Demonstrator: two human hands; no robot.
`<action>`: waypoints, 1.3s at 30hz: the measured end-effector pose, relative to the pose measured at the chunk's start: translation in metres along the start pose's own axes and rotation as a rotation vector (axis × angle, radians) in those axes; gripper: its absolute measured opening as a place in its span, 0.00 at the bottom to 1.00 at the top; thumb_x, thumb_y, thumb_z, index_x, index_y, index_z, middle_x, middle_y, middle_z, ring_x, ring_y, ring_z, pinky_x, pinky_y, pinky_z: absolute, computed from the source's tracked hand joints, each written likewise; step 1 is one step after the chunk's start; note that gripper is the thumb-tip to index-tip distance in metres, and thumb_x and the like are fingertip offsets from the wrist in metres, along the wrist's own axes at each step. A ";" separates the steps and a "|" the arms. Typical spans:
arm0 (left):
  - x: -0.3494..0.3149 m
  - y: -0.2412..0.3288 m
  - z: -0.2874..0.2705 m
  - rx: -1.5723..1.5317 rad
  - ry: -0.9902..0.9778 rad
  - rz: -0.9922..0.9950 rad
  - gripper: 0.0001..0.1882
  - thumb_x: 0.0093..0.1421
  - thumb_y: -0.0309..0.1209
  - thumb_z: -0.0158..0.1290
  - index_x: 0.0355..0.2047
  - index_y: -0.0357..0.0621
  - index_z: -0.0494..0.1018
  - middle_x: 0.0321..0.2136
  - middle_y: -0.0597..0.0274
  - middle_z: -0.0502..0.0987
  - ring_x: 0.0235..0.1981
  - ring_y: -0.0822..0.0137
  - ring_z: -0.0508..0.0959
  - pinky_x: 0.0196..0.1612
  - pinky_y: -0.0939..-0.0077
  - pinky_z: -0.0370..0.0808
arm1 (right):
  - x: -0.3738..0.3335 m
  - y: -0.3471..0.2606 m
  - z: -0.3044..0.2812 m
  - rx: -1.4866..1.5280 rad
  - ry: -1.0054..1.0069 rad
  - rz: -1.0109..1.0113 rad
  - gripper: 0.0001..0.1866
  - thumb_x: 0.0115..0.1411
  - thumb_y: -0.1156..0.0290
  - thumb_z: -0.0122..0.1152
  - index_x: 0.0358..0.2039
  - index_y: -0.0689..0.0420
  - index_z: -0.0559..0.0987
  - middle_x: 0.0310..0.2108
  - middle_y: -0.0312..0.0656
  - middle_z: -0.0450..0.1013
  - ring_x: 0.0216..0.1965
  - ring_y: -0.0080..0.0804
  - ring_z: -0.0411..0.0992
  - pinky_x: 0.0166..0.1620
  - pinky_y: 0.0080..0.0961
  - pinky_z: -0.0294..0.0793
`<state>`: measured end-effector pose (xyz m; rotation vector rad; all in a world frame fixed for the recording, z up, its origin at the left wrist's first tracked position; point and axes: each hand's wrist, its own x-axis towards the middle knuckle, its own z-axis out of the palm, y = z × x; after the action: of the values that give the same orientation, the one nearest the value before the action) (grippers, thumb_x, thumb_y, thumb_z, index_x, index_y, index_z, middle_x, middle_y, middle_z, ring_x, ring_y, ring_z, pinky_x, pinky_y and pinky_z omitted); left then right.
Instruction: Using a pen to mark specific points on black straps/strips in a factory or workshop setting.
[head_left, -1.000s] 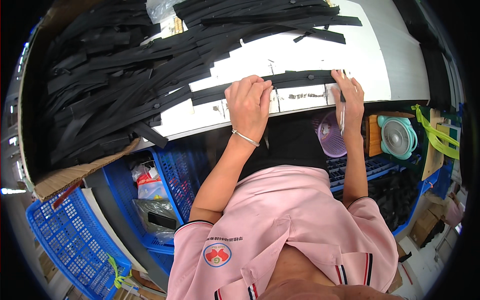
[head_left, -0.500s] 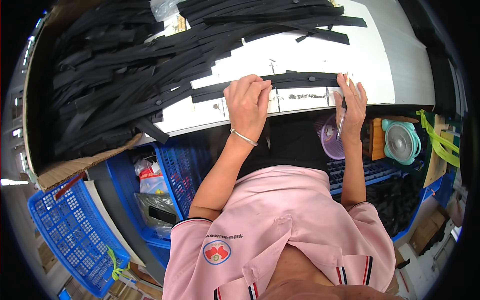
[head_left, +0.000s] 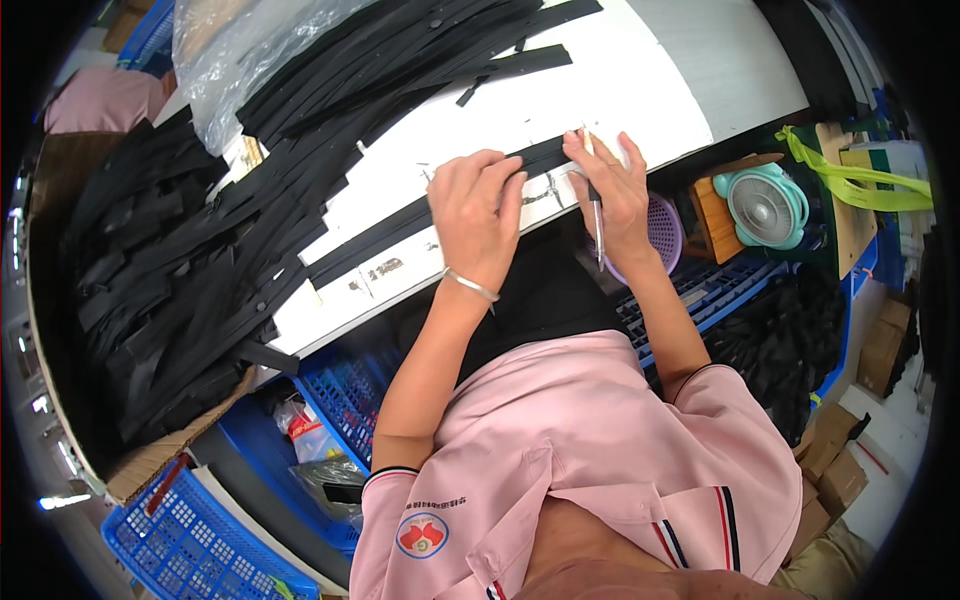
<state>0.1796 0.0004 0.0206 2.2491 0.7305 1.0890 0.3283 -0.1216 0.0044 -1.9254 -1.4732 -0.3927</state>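
A long black fabric strip point(head_left: 380, 238) lies along the near edge of the white work surface. My left hand point(head_left: 478, 215) rests over its middle, thumb and fingertips drawn together on the strip. Close by on the right, my right hand point(head_left: 618, 200) touches the strip with thumb and forefinger, its other fingers loosely bent. Tucked in that same hand is a pen point(head_left: 598, 235), its pale barrel pointing down toward me. Only a short piece of strip shows between the two hands. Dark marks point(head_left: 385, 268) are drawn on the white surface beside it.
A big pile of black strips point(head_left: 200, 270) fills the left, partly in a cardboard box point(head_left: 180, 435). Clear plastic point(head_left: 235, 85) lies behind it. Below the table are blue baskets point(head_left: 205, 540), a purple basket point(head_left: 664, 232) and a teal fan point(head_left: 765, 205). Another person's pink clothing point(head_left: 100, 100) shows far left.
The whole view has turned, so the table edge now slants. My hands are closer together, and more of the strip lies left of my left hand. The pen stays in my right hand.
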 end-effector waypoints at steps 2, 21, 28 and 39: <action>0.003 0.001 0.015 0.020 -0.031 0.024 0.05 0.55 0.24 0.64 0.34 0.42 0.82 0.37 0.63 0.80 0.43 0.58 0.76 0.49 0.64 0.68 | 0.000 0.000 -0.002 0.020 -0.025 0.023 0.23 0.58 0.80 0.69 0.54 0.54 0.79 0.51 0.41 0.81 0.58 0.38 0.78 0.66 0.51 0.60; 0.001 0.001 0.023 0.072 -0.011 0.006 0.07 0.53 0.25 0.66 0.33 0.46 0.83 0.37 0.68 0.81 0.43 0.62 0.77 0.49 0.67 0.68 | 0.044 0.010 0.016 0.607 -0.126 0.311 0.10 0.64 0.75 0.65 0.29 0.68 0.81 0.31 0.37 0.82 0.17 0.17 0.67 0.20 0.21 0.62; 0.000 0.000 0.023 0.066 -0.015 0.005 0.07 0.53 0.25 0.66 0.33 0.46 0.83 0.37 0.68 0.81 0.43 0.62 0.76 0.49 0.67 0.67 | 0.042 0.011 0.019 0.552 -0.134 0.266 0.11 0.64 0.74 0.65 0.28 0.69 0.81 0.33 0.37 0.82 0.16 0.19 0.68 0.20 0.21 0.62; 0.001 -0.002 0.023 0.058 0.009 0.001 0.06 0.52 0.24 0.66 0.31 0.46 0.83 0.36 0.67 0.81 0.42 0.61 0.76 0.48 0.65 0.68 | 0.045 0.012 0.012 0.671 -0.199 0.297 0.09 0.64 0.73 0.64 0.29 0.65 0.83 0.22 0.39 0.79 0.18 0.21 0.71 0.22 0.20 0.65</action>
<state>0.1985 -0.0026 0.0078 2.2952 0.7741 1.0925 0.3520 -0.0827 0.0190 -1.6103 -1.1978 0.3972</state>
